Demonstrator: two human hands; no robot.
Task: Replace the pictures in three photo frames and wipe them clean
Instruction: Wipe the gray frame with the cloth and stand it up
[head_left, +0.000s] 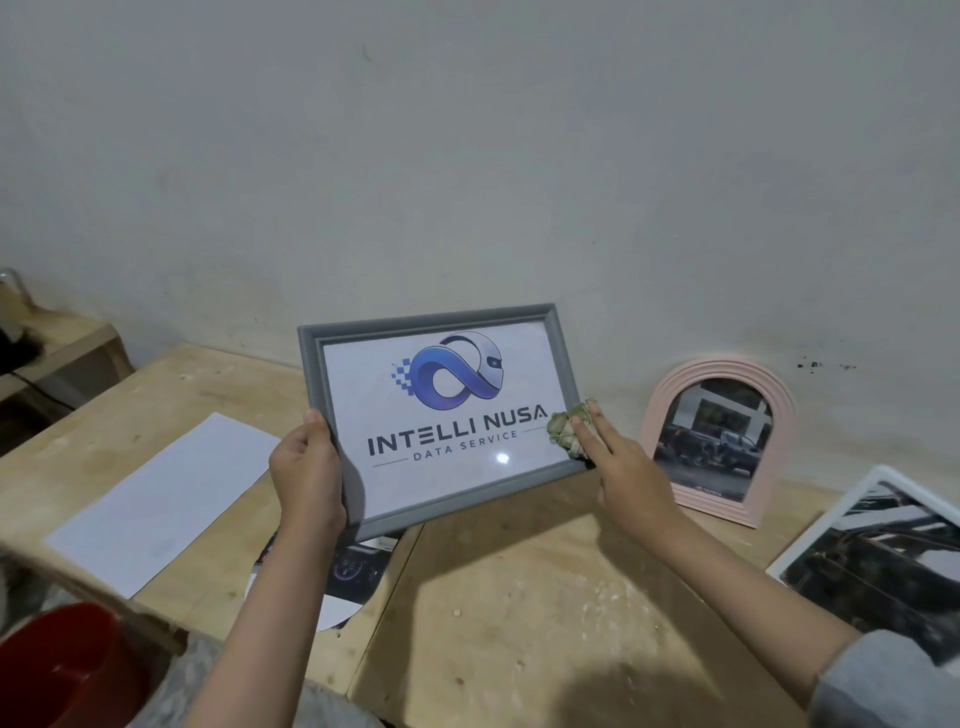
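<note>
A grey rectangular photo frame (311, 374) with a blue logo print is held tilted above the wooden table. My left hand (307, 467) grips its lower left edge. My right hand (618, 462) presses a crumpled greenish cloth (567, 430) against the glass at the frame's right side. A pink arched frame (779, 415) with a car photo leans on the wall to the right. A white frame (795, 556) with a dark picture lies flat at the far right.
A white sheet of paper (161, 499) lies on the wooden table (519, 597) at the left. A car photo print (353, 571) lies under the grey frame. A red bucket (67, 670) stands at the lower left. The grey wall (467, 156) backs the table.
</note>
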